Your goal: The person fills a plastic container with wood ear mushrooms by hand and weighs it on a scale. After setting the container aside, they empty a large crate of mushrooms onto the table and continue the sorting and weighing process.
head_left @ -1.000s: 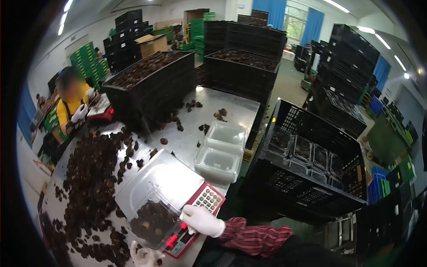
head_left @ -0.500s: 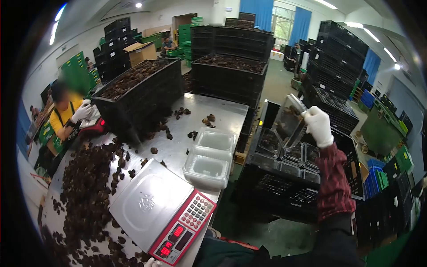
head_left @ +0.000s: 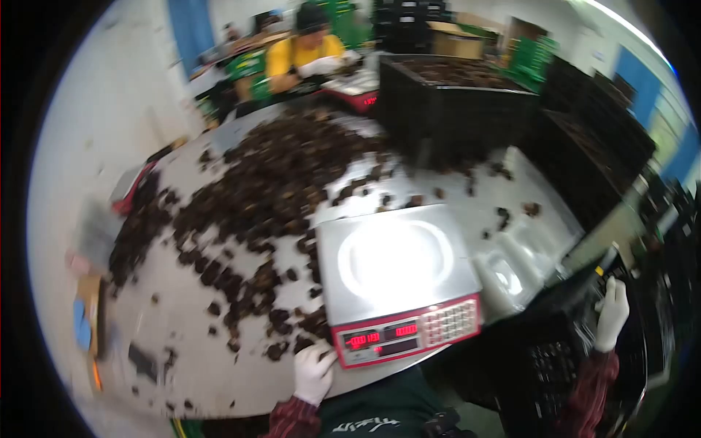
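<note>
My left hand [head_left: 314, 374], in a white glove, rests at the table's front edge beside the scale's lower left corner. Its fingers are curled, right at some dark brown, roundish pieces [head_left: 277, 321]. What they hold, if anything, is hidden. The red-edged scale [head_left: 394, 274] has a bare metal pan and lit red digits. At the right, my gloved right hand [head_left: 612, 314] is over a black crate [head_left: 548, 365], fingers stretched out and blurred, with no box in them. Clear plastic boxes [head_left: 507, 274] stand on the table right of the scale.
A large heap of brown pieces [head_left: 255, 175] covers the table's [head_left: 182, 314] left and middle. Behind it, a person in yellow [head_left: 307, 51] works at another scale [head_left: 354, 91]. A big black bin [head_left: 467, 120] of brown pieces stands at the back. Another scale [head_left: 131, 186] is far left.
My view has swung left to the table. My right hand held a filled clear box above the crate; now it holds none, lower down. My left hand has come further into view.
</note>
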Tool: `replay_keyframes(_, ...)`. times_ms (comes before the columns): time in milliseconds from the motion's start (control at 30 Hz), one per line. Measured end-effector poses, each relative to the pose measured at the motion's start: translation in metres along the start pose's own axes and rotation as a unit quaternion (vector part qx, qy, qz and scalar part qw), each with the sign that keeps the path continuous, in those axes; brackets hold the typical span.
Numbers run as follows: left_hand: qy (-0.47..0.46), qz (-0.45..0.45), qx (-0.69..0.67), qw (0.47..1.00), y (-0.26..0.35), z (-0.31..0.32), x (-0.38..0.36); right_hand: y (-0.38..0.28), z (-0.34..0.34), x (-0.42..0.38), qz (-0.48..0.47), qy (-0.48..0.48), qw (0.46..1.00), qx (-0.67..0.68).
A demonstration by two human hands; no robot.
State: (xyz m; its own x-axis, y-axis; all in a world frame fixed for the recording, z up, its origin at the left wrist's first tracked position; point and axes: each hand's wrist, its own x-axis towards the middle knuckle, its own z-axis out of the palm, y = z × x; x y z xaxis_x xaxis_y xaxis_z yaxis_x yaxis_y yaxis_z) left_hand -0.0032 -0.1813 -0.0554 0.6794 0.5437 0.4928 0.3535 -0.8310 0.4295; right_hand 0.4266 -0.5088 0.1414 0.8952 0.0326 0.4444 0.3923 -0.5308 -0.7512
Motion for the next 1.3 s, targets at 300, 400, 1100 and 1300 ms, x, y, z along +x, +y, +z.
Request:
replay_keyframes(300, -0.01, -0.037, 0.076, 0.996, 0.001, -0.006, 0.005, 0.016, 0.193, -0.065, -0.25, -0.239, 0.915, -0.208)
replay_keyframes(400, -0.084, -0.073, 0.105, 0.988, -0.001, -0.011, 0.034, 0.014, 0.218, -0.078, -0.216, -0.224, 0.919, -0.243)
replay_keyframes(1100, -0.091, -0.084, 0.226, 0.966, -0.187, -0.003, 0.285, 0.004, 0.212, -0.08, -0.141, -0.22, 0.917, -0.303)
replay_keyframes(1300, -0.185, -0.239, 0.227, 0.926, -0.229, -0.006, 0.311, -0.021, 0.203, -0.083, -0.137, -0.279, 0.883, -0.351)
